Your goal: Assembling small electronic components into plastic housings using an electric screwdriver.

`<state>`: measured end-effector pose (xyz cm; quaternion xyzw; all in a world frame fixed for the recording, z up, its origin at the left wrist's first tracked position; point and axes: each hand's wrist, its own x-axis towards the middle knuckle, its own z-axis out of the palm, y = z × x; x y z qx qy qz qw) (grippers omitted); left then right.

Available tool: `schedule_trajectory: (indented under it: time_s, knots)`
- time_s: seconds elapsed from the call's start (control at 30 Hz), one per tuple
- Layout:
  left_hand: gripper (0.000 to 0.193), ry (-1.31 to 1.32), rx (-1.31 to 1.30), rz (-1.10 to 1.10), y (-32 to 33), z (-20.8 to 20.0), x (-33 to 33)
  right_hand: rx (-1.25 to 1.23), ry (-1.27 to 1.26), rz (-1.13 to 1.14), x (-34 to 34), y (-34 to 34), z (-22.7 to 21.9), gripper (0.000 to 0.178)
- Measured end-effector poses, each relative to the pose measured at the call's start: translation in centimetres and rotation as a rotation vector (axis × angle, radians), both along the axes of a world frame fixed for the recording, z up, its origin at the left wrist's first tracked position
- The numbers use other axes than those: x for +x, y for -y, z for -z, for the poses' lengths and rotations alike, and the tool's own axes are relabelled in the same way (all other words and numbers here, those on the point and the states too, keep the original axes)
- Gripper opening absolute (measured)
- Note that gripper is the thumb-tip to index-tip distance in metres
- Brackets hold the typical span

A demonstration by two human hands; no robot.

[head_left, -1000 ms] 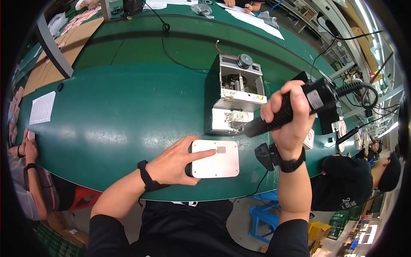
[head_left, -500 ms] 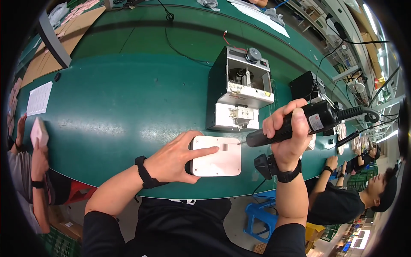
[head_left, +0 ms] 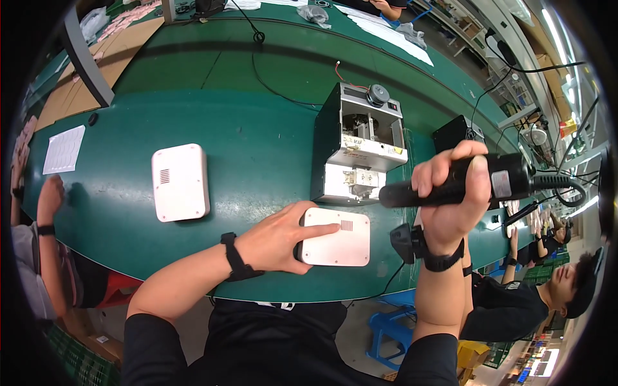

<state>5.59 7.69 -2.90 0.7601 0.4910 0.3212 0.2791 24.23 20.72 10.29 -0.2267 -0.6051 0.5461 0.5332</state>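
L hand (head_left: 280, 239) on white case (head_left: 336, 237) — R hand (head_left: 450, 193), black driver (head_left: 450, 186)

1. Black short-sleeved shirt (head_left: 270, 341), sleeves ending above the elbows.
2. Left hand (head_left: 277, 241): black wristband (head_left: 235, 257) just behind it.
3. Right hand (head_left: 450, 193): black wristwatch (head_left: 441, 262) below it.

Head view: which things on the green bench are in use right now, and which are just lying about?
In use:
left hand on white casing
right hand gripping black electric screwdriver
grey feeder box just behind the casing

Lying about:
second white casing
paper sheet
cardboard
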Motion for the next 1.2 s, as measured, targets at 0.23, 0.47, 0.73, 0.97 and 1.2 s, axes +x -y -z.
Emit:
schedule_trajectory:
  time_s: [0.23,0.47,0.73,0.97,1.2]
  knots:
    - [0.080,0.010,0.027,0.011,-1.0,0.5,0.6,0.047,0.031,-0.002,-0.9,-1.6,0.1,0.026]
    - [0.080,0.024,0.034,0.015,-1.1,0.8,0.6,-0.060,-0.102,-0.095,-0.9,0.5,0.7,0.019]
    - [0.079,0.023,0.030,0.005,-1.0,0.7,0.6,0.005,0.070,-0.095,-1.0,-0.1,1.7,0.027]
    - [0.079,0.033,0.026,0.009,-1.1,0.9,0.5,0.012,0.026,-0.138,-0.9,-0.3,1.8,0.027]
    - [0.079,0.031,0.015,0.004,-1.1,0.9,0.5,-0.017,0.045,-0.114,-1.4,0.2,1.7,0.025]
